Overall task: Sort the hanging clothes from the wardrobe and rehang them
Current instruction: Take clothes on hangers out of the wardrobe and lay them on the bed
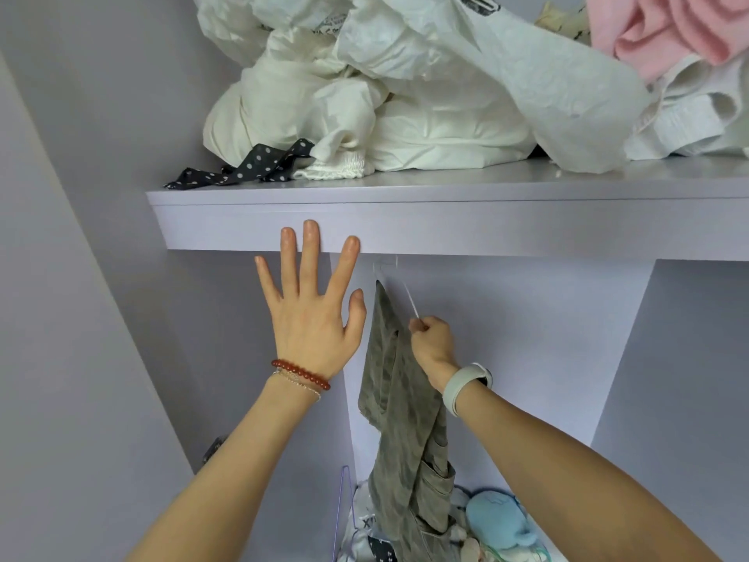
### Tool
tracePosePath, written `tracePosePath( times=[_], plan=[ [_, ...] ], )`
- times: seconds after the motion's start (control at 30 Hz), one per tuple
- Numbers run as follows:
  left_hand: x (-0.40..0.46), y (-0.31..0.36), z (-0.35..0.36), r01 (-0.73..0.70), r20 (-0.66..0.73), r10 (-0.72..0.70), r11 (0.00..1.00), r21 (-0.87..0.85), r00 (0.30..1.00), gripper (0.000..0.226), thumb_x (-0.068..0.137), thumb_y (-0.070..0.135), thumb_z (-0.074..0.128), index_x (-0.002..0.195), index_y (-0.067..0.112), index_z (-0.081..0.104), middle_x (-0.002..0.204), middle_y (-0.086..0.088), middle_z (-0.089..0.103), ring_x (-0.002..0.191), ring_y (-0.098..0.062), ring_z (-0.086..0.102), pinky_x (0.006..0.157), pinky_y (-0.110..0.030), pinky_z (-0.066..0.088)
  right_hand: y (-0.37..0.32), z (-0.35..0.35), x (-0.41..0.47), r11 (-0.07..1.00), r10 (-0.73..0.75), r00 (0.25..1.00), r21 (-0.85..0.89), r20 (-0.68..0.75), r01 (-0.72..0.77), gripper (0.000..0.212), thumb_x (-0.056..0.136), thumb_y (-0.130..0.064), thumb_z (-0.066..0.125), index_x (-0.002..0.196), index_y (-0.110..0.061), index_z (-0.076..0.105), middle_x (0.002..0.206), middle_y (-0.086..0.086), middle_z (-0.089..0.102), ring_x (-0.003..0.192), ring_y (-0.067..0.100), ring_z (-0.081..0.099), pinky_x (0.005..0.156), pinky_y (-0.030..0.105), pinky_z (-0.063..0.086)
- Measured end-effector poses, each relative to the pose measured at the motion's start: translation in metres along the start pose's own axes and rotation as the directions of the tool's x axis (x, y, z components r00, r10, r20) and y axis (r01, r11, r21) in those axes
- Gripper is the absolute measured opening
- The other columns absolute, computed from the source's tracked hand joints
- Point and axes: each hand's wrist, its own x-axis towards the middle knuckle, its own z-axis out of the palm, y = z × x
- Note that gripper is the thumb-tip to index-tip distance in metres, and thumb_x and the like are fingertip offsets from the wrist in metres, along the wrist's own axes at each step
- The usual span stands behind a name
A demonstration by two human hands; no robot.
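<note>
A grey-green garment (401,419) hangs on a thin white hanger (409,298) inside the lilac wardrobe, just under the front panel of the upper shelf (486,229). My right hand (431,350) is closed around the hanger's sloping arm, right beside the cloth. My left hand (310,302) is raised to the left of the garment, fingers spread, its fingertips over the shelf's front panel, holding nothing. The hanger's hook reaches up behind the panel; the rail is hidden.
The shelf carries a heap of white bags and cloth (385,95), a black polka-dot strip (243,168) and pink fabric (668,30). At the wardrobe bottom lie a light blue soft toy (498,521), a lilac hanger (344,505) and mixed clothes. A vertical divider (620,350) stands right.
</note>
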Motion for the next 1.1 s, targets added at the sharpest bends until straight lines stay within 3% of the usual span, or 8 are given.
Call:
tracePosePath(
  times=[0.23,0.4,0.5,0.63,0.77,0.93,1.03,1.1],
  plan=[
    [0.000,0.001,-0.006,0.020,0.046,-0.019,1.000,-0.021,0.999,0.064,0.084,0.028,0.046,0.143,0.027,0.019,0.148,-0.012,0.008,0.139,-0.031,0.003,0.105,-0.067,0.009,0.009,-0.020,-0.003,0.990,-0.134,0.989,-0.042,-0.069,0.131,0.033,0.096,-0.027,0.045,0.083,-0.004,0.064,0.089,0.007,0.066,0.079,0.023,0.057,0.075,0.026,0.044],
    [-0.029,0.013,-0.003,0.174,0.081,-0.162,0.970,-0.171,0.984,0.063,0.082,0.024,0.044,0.142,0.023,0.026,0.151,-0.012,0.011,0.141,-0.028,0.004,0.110,-0.057,0.005,0.027,-0.048,-0.021,0.967,-0.242,0.969,-0.094,-0.038,0.238,0.038,0.094,-0.030,0.047,0.067,-0.004,0.052,0.059,0.004,0.045,0.060,0.019,0.042,0.056,0.026,0.036],
    [-0.075,0.024,0.006,0.295,0.283,-0.216,0.915,-0.276,0.934,0.053,0.083,0.026,0.042,0.134,0.013,0.038,0.145,-0.022,0.030,0.136,-0.037,0.022,0.108,-0.056,0.018,0.048,-0.074,-0.037,0.952,-0.280,0.957,-0.148,-0.076,0.266,0.043,0.092,-0.030,0.051,0.056,-0.010,0.037,0.050,0.000,0.034,0.054,0.017,0.033,0.057,0.031,0.032],
    [-0.125,0.041,0.030,0.467,0.617,-0.211,0.836,-0.288,0.758,0.053,0.085,0.029,0.056,0.131,0.005,0.046,0.140,-0.020,0.037,0.129,-0.040,0.034,0.099,-0.059,0.035,0.069,-0.101,-0.062,0.952,-0.256,0.962,-0.197,-0.092,0.234,0.046,0.090,-0.037,0.051,0.056,-0.008,0.038,0.049,0.000,0.033,0.054,0.018,0.032,0.057,0.033,0.032],
    [-0.140,0.071,0.053,0.241,0.726,0.048,0.926,-0.289,0.686,0.059,0.078,0.036,0.070,0.130,0.017,0.050,0.139,-0.012,0.043,0.130,-0.036,0.037,0.100,-0.055,0.038,0.085,-0.123,-0.092,0.947,-0.216,0.971,-0.264,-0.106,0.181,0.049,0.086,-0.048,0.047,0.053,-0.014,0.037,0.047,-0.004,0.032,0.050,0.014,0.031,0.056,0.031,0.035],
    [-0.148,0.100,0.073,-0.110,0.542,0.438,0.839,-0.533,0.717,0.034,0.056,0.018,0.088,0.088,0.018,0.074,0.094,-0.001,0.072,0.095,-0.025,0.067,0.083,-0.060,0.046,0.099,-0.173,-0.138,0.924,-0.080,0.977,-0.383,-0.199,-0.002,0.048,0.089,-0.044,0.049,0.049,-0.016,0.041,0.042,-0.008,0.038,0.044,0.009,0.037,0.055,0.029,0.043],
    [-0.153,0.125,0.075,-0.142,0.521,0.585,0.738,-0.660,0.622,0.027,0.060,0.013,0.085,0.085,0.014,0.073,0.083,-0.002,0.071,0.079,-0.020,0.069,0.084,-0.055,0.049,0.101,-0.203,-0.175,0.875,-0.064,0.961,-0.478,-0.269,-0.076,0.045,0.091,-0.040,0.047,0.052,-0.018,0.042,0.045,-0.007,0.038,0.047,0.010,0.035,0.055,0.027,0.033],
    [-0.156,0.149,0.067,-0.038,0.551,0.651,0.664,-0.747,0.522,0.012,0.078,0.010,0.072,0.089,0.009,0.070,0.089,-0.008,0.069,0.083,-0.024,0.065,0.091,-0.043,0.050,0.105,-0.217,-0.205,0.836,-0.026,0.950,-0.528,-0.311,-0.150,0.041,0.093,-0.039,0.045,0.058,-0.019,0.046,0.048,-0.006,0.040,0.049,0.012,0.037,0.055,0.028,0.032]
  ],
)
